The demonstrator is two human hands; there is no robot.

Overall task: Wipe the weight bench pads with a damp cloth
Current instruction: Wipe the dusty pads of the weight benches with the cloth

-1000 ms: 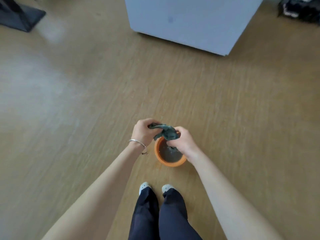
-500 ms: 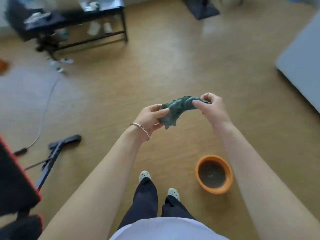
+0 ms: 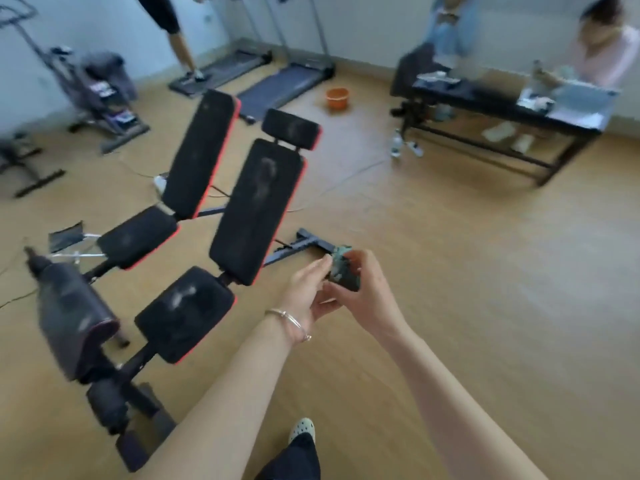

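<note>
Wood floor (image 3: 485,306), bench pads (image 3: 256,209), cloth (image 3: 344,273)

Indoor gym or fitness room. Two adjustable weight benches (image 3: 258,209) with black, red-edged upholstery stand side by side on a light wooden floor (image 3: 485,271). Two treadmills (image 3: 287,86) lie along the far wall, with a person (image 3: 162,12) standing on the left one. An upright exercise machine (image 3: 93,95) occupies the left corner. At right, seated people (image 3: 602,53) share a black table (image 3: 491,98); an orange bucket (image 3: 337,98) sits near the treadmills
</note>
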